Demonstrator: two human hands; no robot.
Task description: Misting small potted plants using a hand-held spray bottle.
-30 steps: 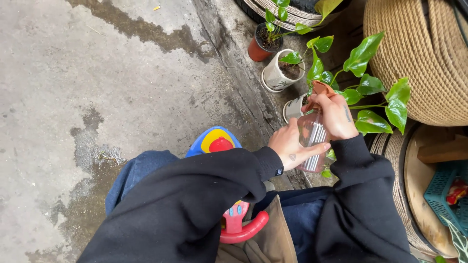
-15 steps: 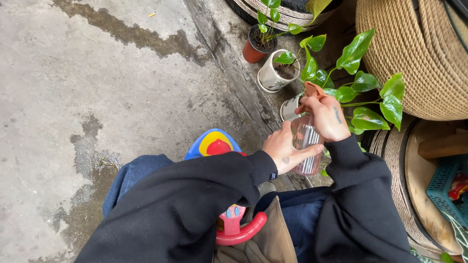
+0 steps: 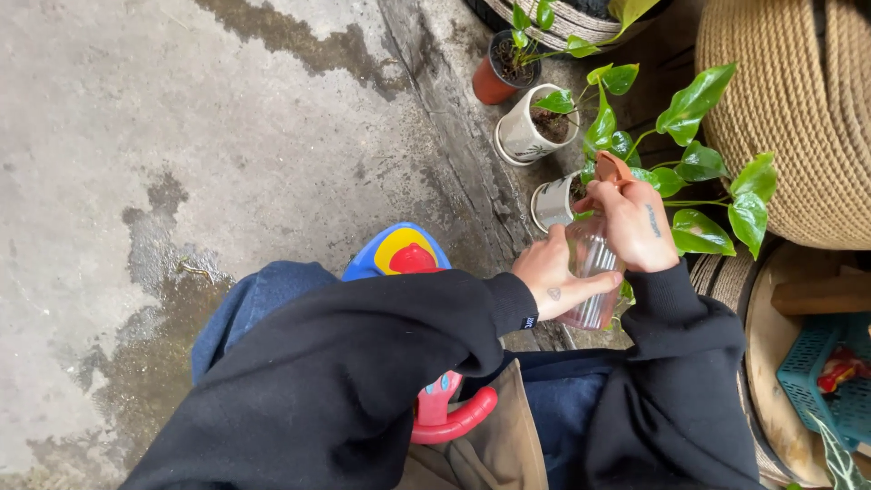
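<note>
The clear ribbed spray bottle (image 3: 592, 272) with its brown nozzle is being clasped by the left hand (image 3: 553, 281) around its body and the right hand (image 3: 635, 227) curled over its top.

A spray bottle (image 3: 592, 272) sat right of frame centre, between the left hand (image 3: 553, 283) below-left and the right hand (image 3: 633, 223) above-right. Three potted plants (image 3: 526, 136) ran diagonally from it toward the upper centre, a rope-wound drum (image 3: 798, 118) at upper right. A ride-on toy (image 3: 404, 259) lay below centre, a crate (image 3: 821, 381) at lower right.
</note>
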